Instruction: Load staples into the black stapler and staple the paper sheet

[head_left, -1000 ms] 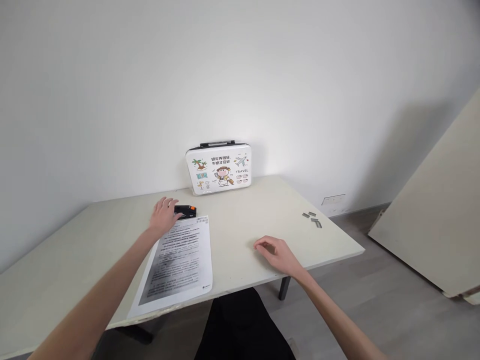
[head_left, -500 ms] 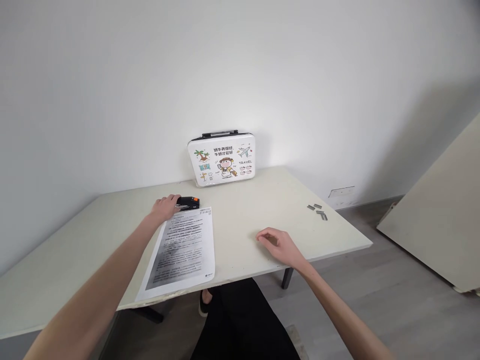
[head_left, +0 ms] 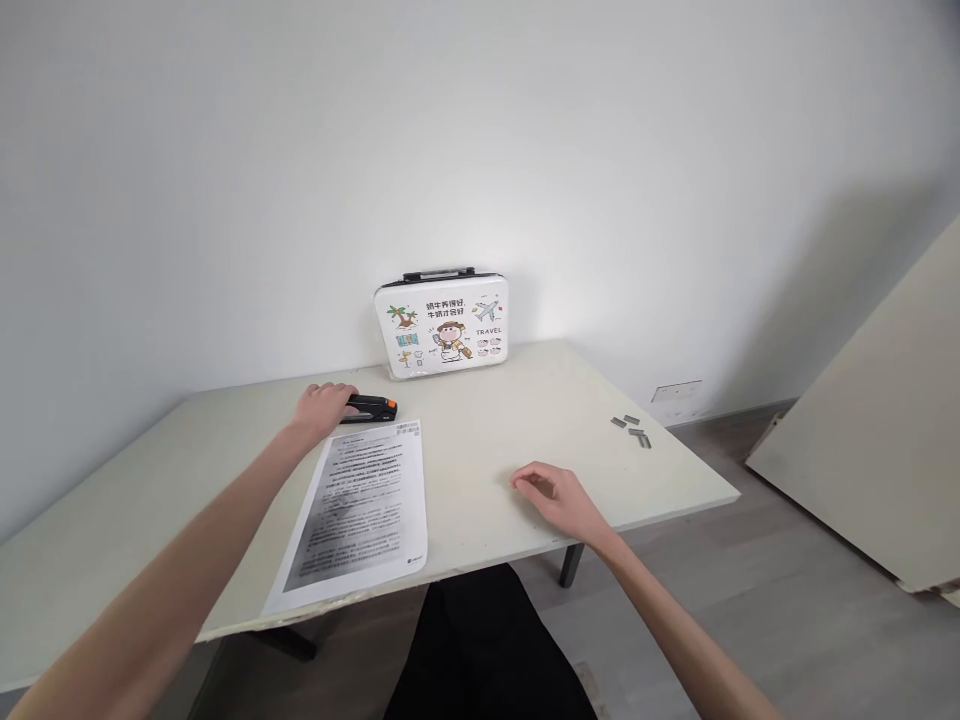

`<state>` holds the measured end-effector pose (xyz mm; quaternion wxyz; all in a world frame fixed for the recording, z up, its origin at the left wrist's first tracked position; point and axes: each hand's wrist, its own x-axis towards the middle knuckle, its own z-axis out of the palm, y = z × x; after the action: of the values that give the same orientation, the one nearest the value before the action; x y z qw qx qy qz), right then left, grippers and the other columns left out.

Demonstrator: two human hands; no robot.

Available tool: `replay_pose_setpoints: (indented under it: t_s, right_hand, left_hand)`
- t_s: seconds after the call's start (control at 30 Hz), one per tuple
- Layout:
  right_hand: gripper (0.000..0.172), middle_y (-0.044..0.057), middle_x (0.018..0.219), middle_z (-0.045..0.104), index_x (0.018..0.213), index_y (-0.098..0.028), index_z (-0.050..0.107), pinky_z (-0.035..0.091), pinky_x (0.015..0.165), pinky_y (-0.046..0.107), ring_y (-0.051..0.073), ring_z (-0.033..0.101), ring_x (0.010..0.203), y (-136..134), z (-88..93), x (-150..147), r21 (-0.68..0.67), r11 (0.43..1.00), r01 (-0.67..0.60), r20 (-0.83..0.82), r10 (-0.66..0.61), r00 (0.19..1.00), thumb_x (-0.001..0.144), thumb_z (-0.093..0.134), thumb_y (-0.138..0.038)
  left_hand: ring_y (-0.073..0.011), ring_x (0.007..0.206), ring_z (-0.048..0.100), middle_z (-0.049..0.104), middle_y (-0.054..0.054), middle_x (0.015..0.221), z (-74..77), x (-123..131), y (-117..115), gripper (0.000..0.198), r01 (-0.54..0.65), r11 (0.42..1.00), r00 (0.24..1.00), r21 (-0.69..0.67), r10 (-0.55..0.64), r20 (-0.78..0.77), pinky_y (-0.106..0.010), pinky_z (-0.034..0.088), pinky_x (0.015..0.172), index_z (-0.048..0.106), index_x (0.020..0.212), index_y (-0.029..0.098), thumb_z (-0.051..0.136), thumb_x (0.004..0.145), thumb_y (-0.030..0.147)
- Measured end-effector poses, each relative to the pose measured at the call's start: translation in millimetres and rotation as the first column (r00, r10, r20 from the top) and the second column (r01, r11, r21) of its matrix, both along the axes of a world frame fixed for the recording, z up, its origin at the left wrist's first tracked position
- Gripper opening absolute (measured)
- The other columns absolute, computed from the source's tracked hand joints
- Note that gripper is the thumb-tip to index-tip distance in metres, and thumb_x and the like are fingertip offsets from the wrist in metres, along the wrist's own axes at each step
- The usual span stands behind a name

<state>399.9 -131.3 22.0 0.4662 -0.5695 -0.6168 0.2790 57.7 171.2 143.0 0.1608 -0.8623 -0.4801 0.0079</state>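
Left hand [head_left: 322,408] grips stapler [head_left: 375,408]; right hand [head_left: 553,493] curls loosely

From where I stand, the pale wall [head_left: 480,150] fills the view beyond both hands. The table [head_left: 480,470] reaches out to either side of them, its near edge just behind the right hand. Well off to the right of the right hand, a white panel [head_left: 870,420] slants above the floor [head_left: 720,560].

A white case [head_left: 444,325] with cartoon prints and a black handle stands upright by the wall, farther away than either hand and between the two. A printed sheet [head_left: 360,510] lies just on the person's side of the left hand, partly beneath that forearm.

The left fingers close over the stapler's left end, thumb on the near side. Its black body, orange at one corner, juts out to the right of that hand, just past the sheet's far edge. The right hand's thumb and fingers bend toward each other around a hollow; I can't tell whether it touches the table. Small grey staple strips [head_left: 636,433] lie beyond it and to its right, well apart from it.
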Motion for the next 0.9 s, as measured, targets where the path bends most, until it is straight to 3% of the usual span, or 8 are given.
replay_pose_setpoints:
  t_s: [0.13,0.23,0.37,0.47,0.63,0.77,0.9]
  right_hand:
    - [0.030,0.007,0.107,0.078,0.099,-0.026,0.074,0.055,0.086,0.039,0.026,0.071,0.100,0,-0.4,-1,-0.012,1.000,0.007,0.001,-0.007,1.000,0.100,0.053,-0.048]
    - [0.030,0.006,0.107,0.078,0.099,-0.027,0.074,0.054,0.089,0.039,0.025,0.071,0.101,-1,1.3,-2,-0.006,1.000,0.000,-0.023,0.000,1.000,0.100,0.053,-0.049]
    - [0.032,0.007,0.106,0.078,0.100,-0.027,0.073,0.054,0.091,0.040,0.026,0.071,0.101,1,-1.7,-2,-0.003,1.000,0.011,-0.047,-0.011,0.999,0.100,0.053,-0.053]
    - [0.037,0.008,0.109,0.078,0.108,-0.027,0.069,0.055,0.096,0.041,0.027,0.072,0.104,6,-10.3,2,0.023,0.994,0.107,-0.148,-0.102,0.984,0.100,0.053,-0.059]
    - [0.052,0.013,0.124,0.074,0.120,-0.025,0.066,0.056,0.100,0.044,0.028,0.071,0.112,12,-18.9,10,0.029,0.946,0.324,-0.327,-0.298,0.897,0.101,0.043,-0.068]
    - [0.057,0.011,0.125,0.074,0.112,-0.026,0.071,0.052,0.106,0.044,0.029,0.067,0.119,10,-16.4,12,0.002,0.955,0.297,-0.279,-0.284,0.917,0.103,0.035,-0.069]
    - [0.051,0.009,0.122,0.074,0.109,-0.026,0.069,0.051,0.104,0.043,0.028,0.068,0.116,10,-16.9,11,0.015,0.968,0.251,-0.208,-0.242,0.948,0.103,0.039,-0.066]
  left_hand:
    - [-0.0341,0.119,0.066,0.072,-0.014,0.130,23.9,6,-20,0.030,0.078,0.995,0.996,0.070,-0.080,0.037,-0.046,0.039,0.106,0.066,0.123,0.020,0.050,0.100,0.033]
    - [-0.0340,0.113,0.068,0.070,-0.014,0.130,39.7,21,-41,0.034,0.110,0.987,0.990,0.114,-0.119,0.078,-0.045,0.044,0.101,0.063,0.129,0.021,0.046,0.104,0.037]
    - [-0.0317,0.107,0.069,0.069,-0.013,0.130,45.8,58,-75,0.036,0.221,0.969,0.966,0.107,-0.233,0.114,-0.041,0.049,0.091,0.059,0.132,0.019,0.044,0.108,0.040]
    - [-0.0285,0.108,0.069,0.070,-0.010,0.125,33.3,93,-110,0.032,0.333,0.940,0.933,0.078,-0.340,0.115,-0.038,0.048,0.094,0.059,0.129,0.020,0.047,0.108,0.040]
    - [-0.0258,0.093,0.071,0.070,-0.010,0.116,-7.8,133,-171,0.028,0.499,0.866,0.854,0.032,-0.498,0.152,-0.039,0.050,0.089,0.059,0.124,0.019,0.046,0.110,0.040]
    - [-0.0252,0.091,0.071,0.070,-0.009,0.112,-37.4,146,-199,0.026,0.575,0.818,0.805,-0.014,-0.563,0.185,-0.040,0.050,0.090,0.058,0.120,0.018,0.044,0.111,0.038]
    - [-0.0259,0.092,0.071,0.071,-0.009,0.113,-58.4,147,-205,0.022,0.569,0.822,0.794,-0.040,-0.536,0.286,-0.041,0.051,0.089,0.058,0.121,0.020,0.051,0.108,0.036]
